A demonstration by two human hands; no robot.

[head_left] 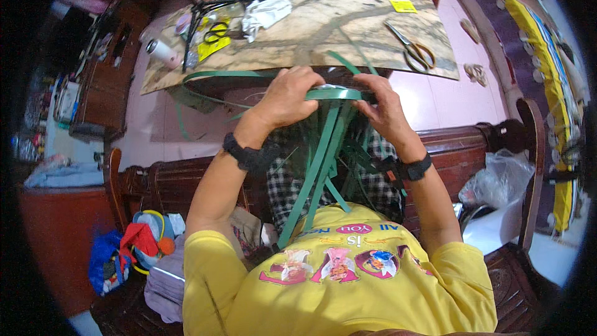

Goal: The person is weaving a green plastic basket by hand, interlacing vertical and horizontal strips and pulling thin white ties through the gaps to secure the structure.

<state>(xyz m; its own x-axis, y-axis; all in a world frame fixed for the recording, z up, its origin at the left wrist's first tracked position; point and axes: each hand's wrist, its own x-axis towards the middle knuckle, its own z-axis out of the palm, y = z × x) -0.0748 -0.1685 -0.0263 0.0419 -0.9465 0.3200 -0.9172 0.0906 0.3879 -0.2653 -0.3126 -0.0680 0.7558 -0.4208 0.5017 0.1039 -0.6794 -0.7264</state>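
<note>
My left hand (287, 96) and my right hand (379, 106) hold a round piece of green strapping (334, 94) between them, above my lap, at the near edge of the table. Fingers of both hands are bent over its two sides. Long flat green strips (320, 171) hang from it down over my checked trousers and yellow shirt, and others loop out to the left and stick up past my right hand. Something pale lies on top of the band between my hands; I cannot make out what it is.
A marble-topped table (323, 12) bears large scissors (415, 51), small scissors (216, 32), a tumbler (163, 53), a white cloth (264, 14), yellow cards (403, 6) and a black stand. I sit on a wooden bench (451, 149) with a plastic bag (494, 180) and piled cloths (165, 286).
</note>
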